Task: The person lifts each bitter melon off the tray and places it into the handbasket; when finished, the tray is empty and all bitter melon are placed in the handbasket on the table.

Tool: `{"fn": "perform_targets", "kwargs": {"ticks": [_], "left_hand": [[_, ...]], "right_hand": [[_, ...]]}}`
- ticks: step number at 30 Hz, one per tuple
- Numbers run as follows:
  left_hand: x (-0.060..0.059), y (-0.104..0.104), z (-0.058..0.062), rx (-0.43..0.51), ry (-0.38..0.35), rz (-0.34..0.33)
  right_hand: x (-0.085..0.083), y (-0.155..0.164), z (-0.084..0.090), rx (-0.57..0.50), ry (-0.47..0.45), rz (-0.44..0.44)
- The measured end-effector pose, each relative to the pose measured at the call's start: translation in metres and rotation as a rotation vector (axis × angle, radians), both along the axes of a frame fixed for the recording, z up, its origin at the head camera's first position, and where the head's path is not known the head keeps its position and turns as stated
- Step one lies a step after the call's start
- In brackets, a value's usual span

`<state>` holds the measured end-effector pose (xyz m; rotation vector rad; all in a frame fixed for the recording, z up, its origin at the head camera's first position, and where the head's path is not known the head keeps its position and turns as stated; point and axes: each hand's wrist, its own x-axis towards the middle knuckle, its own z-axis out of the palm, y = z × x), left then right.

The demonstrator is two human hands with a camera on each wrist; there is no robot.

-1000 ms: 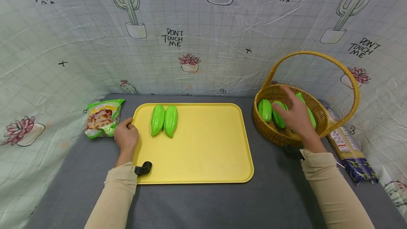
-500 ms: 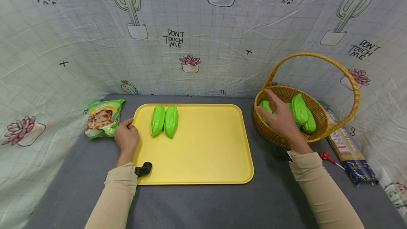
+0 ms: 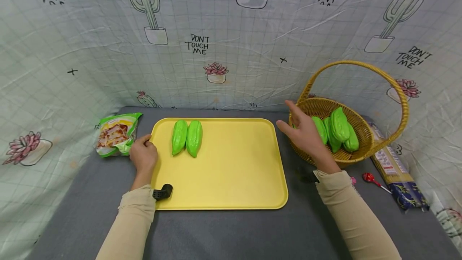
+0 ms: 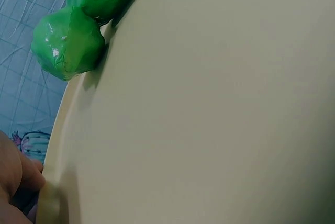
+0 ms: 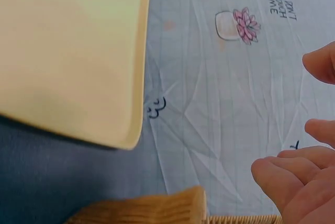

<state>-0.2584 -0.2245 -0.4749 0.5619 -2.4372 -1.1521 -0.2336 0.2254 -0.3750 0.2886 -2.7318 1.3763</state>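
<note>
My left hand [image 3: 143,155] holds the left rim of the yellow tray [image 3: 234,163], its fingers curled at the edge; in the left wrist view a fingertip [image 4: 32,178] meets the rim. Two bright green ridged fruits, like star fruit [image 3: 194,137], lie side by side at the tray's back left. My right hand [image 3: 304,133] holds nothing, thumb and forefinger spread wide. It hovers over the left side of a wicker basket [image 3: 363,133] with a tall hooped handle. Several more green fruits [image 3: 340,124] lie in the basket, some partly hidden by the hand.
A green snack bag [image 3: 116,135] stands left of the tray, close to my left hand. Right of the basket lie a long packet of dry noodles [image 3: 393,167] and a red lollipop [image 3: 369,177]. A printed curtain [image 3: 231,43] hangs behind the grey table [image 3: 223,232].
My right hand has moved left across the basket, from over its middle to its left rim, uncovering fruits and the red lollipop. The left hand and tray have stayed put.
</note>
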Motion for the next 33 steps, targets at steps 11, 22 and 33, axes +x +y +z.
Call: {"fn": "perform_targets", "kwargs": {"ticks": [11,22,33], "left_hand": [[0.001,0.000,0.001,0.010,-0.008,0.007],[0.000,0.000,0.002,0.010,-0.003,0.008],[-0.002,0.002,0.001,0.017,-0.002,0.002]], "right_hand": [[-0.007,-0.024,-0.004,-0.072,-0.055,0.064],[-0.014,-0.049,-0.009,-0.078,-0.051,0.132],[-0.017,-0.079,-0.015,-0.079,-0.063,0.184]]}}
